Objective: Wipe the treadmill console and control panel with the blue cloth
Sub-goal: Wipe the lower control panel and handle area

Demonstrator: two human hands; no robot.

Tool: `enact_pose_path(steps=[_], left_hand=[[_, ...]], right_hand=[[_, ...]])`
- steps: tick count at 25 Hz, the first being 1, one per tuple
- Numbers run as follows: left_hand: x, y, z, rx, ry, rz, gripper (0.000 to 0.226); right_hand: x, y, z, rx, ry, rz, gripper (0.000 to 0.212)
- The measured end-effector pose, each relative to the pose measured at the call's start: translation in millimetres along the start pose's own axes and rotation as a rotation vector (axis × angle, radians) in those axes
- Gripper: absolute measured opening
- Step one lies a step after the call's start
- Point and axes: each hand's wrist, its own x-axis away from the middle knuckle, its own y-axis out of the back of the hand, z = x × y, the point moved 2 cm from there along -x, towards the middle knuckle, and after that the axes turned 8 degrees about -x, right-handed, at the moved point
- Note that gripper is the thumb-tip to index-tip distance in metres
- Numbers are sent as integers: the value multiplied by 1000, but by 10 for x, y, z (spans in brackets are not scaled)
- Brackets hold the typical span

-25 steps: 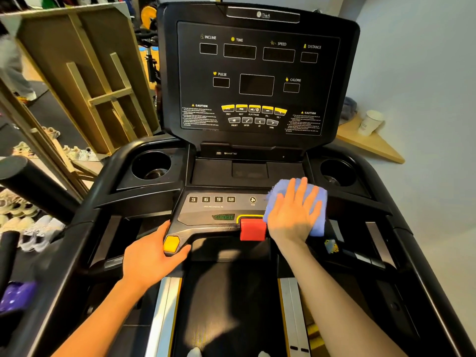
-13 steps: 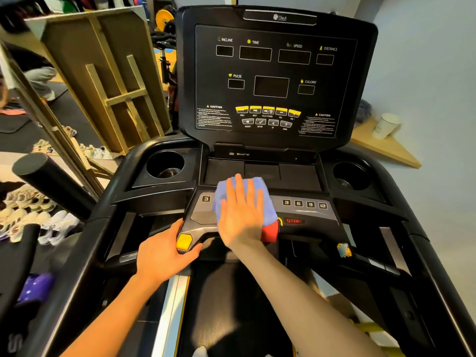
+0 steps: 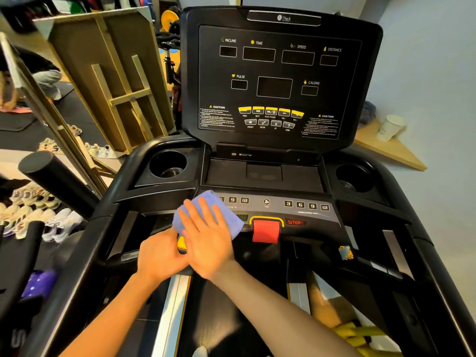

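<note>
Right hand: the right hand (image 3: 207, 243) is lying flat, fingers straight and slightly spread, pressing down on the blue cloth (image 3: 210, 215) without curling round it.
Blue cloth: it is sitting folded into a soft, fuzzy rectangle, covering the left end of the grey control panel (image 3: 283, 210) and hiding the leftmost number buttons.
Left hand: the left hand (image 3: 161, 256) is gripping the left end of the handlebar just beside the cloth, fingers wrapping down over the edge; its thumb side is touching the right hand, and a yellow button (image 3: 181, 244) is peeking out between them.
Control panel: a smooth grey strip is carrying square number keys, a fan icon, a lit red STOP label (image 3: 295, 222) and a blocky red safety key (image 3: 266, 231) framed in yellow.
Console: the upright console (image 3: 280, 78) is standing glossy black behind, showing dark display windows and yellow keys.
Cup holders: round black wells are sitting left (image 3: 168, 164) and right (image 3: 356, 177) of the tray.
Surroundings: a white paper cup (image 3: 390, 127) is standing on a wooden shelf (image 3: 391, 152) to the right.
</note>
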Motion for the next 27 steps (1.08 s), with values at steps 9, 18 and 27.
enact_pose_path(steps=[9, 18, 27], left_hand=[[21, -142, 122, -17, -46, -21, 7], [33, -275, 263, 378, -24, 81, 48], [-28, -180, 160, -19, -39, -12, 86]], right_hand=[[216, -59, 128, -151, 116, -61, 54], [399, -55, -171, -227, 414, -173, 44], [739, 335, -883, -77, 513, -42, 53]])
